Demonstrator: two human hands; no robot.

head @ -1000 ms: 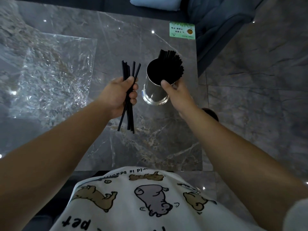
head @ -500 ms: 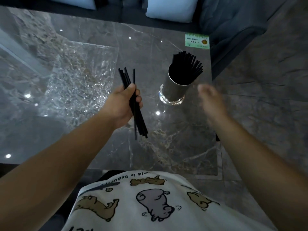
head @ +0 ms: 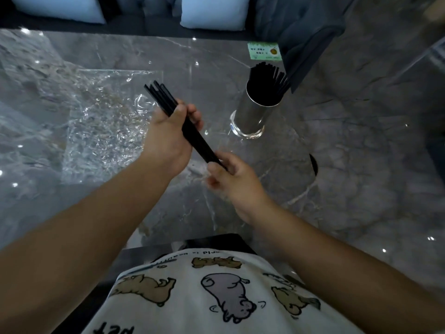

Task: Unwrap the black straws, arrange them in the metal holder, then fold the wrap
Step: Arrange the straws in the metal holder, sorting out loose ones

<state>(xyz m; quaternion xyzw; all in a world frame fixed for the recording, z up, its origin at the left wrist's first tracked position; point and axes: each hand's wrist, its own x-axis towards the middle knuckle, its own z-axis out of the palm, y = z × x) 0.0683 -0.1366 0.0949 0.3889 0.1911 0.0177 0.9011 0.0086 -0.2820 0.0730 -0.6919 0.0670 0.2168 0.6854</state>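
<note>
Meanwhile the left hand (head: pixel 166 138) gripped a slanted bundle of thin black straws (head: pixel 190 131), and the right hand (head: pixel 231 179) pinched its near end above the grey marble table (head: pixel 337 165). Right of them stood the shiny metal cylinder holder (head: pixel 255 114), full of straws, near the table's far right edge. Left lay the crinkled clear plastic wrap (head: pixel 101 126), flat and unfolded.

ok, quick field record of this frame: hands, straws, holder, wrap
left hand: grips loose straw bundle near its upper part
right hand: pinches the bundle's lower end
metal holder: upright on marble table, already full of black straws
plastic wrap: flat on table, left of hands, unfolded
task stage: last bundle not yet in holder
</note>
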